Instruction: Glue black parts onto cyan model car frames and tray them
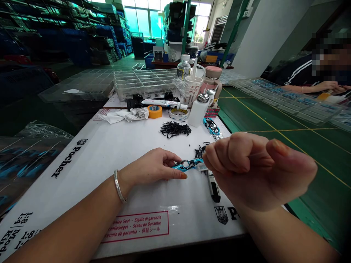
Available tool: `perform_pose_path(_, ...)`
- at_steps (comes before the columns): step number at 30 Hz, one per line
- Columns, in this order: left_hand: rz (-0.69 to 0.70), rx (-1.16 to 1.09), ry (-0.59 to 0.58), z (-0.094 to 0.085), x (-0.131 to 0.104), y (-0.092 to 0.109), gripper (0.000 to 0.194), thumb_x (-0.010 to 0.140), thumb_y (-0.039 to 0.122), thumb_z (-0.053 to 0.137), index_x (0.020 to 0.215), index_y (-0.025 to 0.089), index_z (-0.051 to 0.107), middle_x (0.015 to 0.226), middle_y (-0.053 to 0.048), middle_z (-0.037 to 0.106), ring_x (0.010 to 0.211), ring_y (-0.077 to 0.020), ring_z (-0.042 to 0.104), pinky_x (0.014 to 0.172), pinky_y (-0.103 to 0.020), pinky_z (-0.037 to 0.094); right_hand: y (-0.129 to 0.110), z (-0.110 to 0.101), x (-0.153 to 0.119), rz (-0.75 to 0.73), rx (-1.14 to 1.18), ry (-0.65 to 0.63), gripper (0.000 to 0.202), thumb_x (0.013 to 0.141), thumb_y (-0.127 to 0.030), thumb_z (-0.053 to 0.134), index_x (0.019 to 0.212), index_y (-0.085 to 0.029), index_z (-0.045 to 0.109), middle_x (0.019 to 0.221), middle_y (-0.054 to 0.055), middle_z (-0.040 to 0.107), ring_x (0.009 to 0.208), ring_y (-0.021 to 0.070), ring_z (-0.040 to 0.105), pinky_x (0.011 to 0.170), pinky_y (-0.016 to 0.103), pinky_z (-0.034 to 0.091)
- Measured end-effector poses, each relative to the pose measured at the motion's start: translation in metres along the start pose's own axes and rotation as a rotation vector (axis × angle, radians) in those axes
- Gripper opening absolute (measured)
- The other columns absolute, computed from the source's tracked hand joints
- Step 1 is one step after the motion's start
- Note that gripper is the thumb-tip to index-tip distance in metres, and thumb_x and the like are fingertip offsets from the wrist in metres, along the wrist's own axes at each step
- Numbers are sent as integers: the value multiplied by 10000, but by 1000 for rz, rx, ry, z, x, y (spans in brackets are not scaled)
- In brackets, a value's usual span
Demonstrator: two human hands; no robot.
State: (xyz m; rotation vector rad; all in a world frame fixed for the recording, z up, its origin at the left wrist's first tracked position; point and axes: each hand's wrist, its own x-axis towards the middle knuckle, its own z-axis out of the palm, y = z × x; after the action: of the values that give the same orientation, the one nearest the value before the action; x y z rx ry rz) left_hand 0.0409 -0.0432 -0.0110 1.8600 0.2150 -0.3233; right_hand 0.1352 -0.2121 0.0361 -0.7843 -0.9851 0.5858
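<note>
My left hand (156, 166), a bracelet at its wrist, grips a small blue-and-black plastic part (188, 165) between thumb and fingers, low over the white board. Close to the camera, my right hand (255, 168) is raised with its fingers curled closed; whatever they hold, if anything, is hidden. A clear piece (201, 167) shows between the blue part and my right hand. Below it a black-and-silver tool (213, 187) lies on the board, partly covered by that hand. Two heaps of small black pieces lie beyond, one heap (175, 129) in full view and another (201, 150) behind my right hand.
Another blue-and-black part (211, 126) lies at the board's right side. Behind stand a white bottle (197, 111), a cup (192, 89), orange tape (155, 111), a tube (164, 103) and crumpled tissue (126, 115). A compartment tray (145, 84) is at the back; a co-worker's hands (329, 87) show right.
</note>
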Motion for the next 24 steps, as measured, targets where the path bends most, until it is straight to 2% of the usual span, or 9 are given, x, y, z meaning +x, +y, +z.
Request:
perform_pose_path(3, 0, 0, -1, 0, -1, 1, 441, 710, 500, 723, 1014, 183, 691, 752, 2, 553, 656, -123, 456, 616, -237, 355, 0, 1, 0, -13, -1, 11, 423, 822, -421, 465, 503, -176, 330, 438, -35, 210, 401, 89, 229, 419, 264, 203)
perform_pose_path(6, -6, 0, 1, 0, -1, 1, 441, 711, 494, 724, 1019, 181, 688, 760, 1, 552, 661, -122, 456, 619, -239, 358, -1, 2, -1, 11, -16, 56, 446, 812, -416, 529, 496, -174, 328, 440, -38, 216, 408, 87, 237, 424, 262, 206)
perform_pose_path(13, -18, -26, 4, 0, 0, 1, 462, 692, 495, 735, 1018, 170, 685, 762, -5, 553, 659, -125, 457, 603, -234, 362, -1, 1, 0, -7, -30, 33, 449, 820, -426, 514, 498, -175, 327, 433, -36, 217, 400, 87, 243, 419, 257, 212)
perform_pose_path(17, -16, -24, 0, 0, -1, 2, 438, 700, 489, 733, 1003, 176, 690, 733, 7, 541, 640, -117, 447, 599, -234, 356, 0, 0, 1, -33, -15, -17, 396, 816, -403, 445, 508, -178, 336, 430, -29, 214, 394, 90, 233, 414, 259, 207)
perform_pose_path(24, -9, -29, -6, 0, -1, 0, 441, 712, 495, 730, 1016, 178, 690, 738, 2, 541, 652, -121, 447, 612, -244, 354, 0, 1, 1, -39, -34, 9, 411, 829, -404, 443, 506, -177, 329, 429, -30, 210, 394, 92, 238, 410, 261, 200)
